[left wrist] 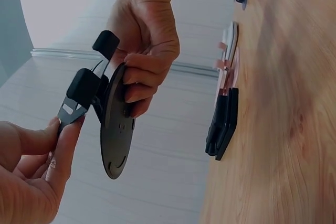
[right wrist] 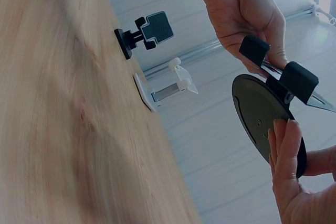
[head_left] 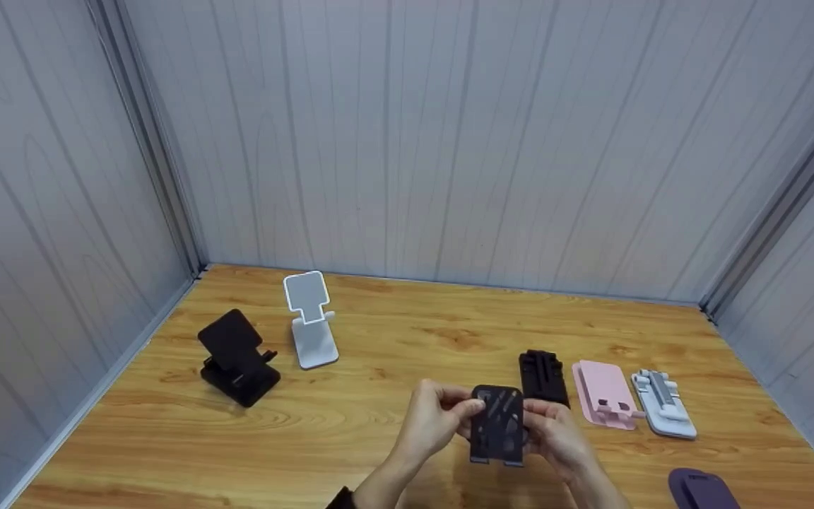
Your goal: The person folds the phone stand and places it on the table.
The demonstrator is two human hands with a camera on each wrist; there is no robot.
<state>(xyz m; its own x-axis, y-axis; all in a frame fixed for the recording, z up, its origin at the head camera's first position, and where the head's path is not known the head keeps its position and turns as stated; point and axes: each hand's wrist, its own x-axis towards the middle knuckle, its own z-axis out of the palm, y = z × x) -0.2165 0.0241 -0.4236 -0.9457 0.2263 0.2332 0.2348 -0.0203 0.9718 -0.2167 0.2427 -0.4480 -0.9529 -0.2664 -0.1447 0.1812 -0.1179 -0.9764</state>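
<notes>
Both hands hold a dark phone stand (head_left: 497, 424) up over the front of the table. Its slotted back plate (head_left: 502, 417) faces up in the head view, two padded lips at its lower end. My left hand (head_left: 429, 417) pinches the plate's edge between thumb and fingers. The round base (left wrist: 116, 129) is gripped at its rim by my right hand (head_left: 559, 435), fingers flat along its underside in the right wrist view. Plate and base stand apart at an angle, joined by a short hinge arm (right wrist: 278, 90).
Toward the left stand an unfolded black phone stand (head_left: 234, 357) and an unfolded white one (head_left: 314, 339). On the right lie folded stands: black (head_left: 543, 378), pink (head_left: 605, 389) and white (head_left: 663, 406). A purple stand (head_left: 704, 489) lies at the front right. Panel walls (head_left: 407, 141) enclose the table.
</notes>
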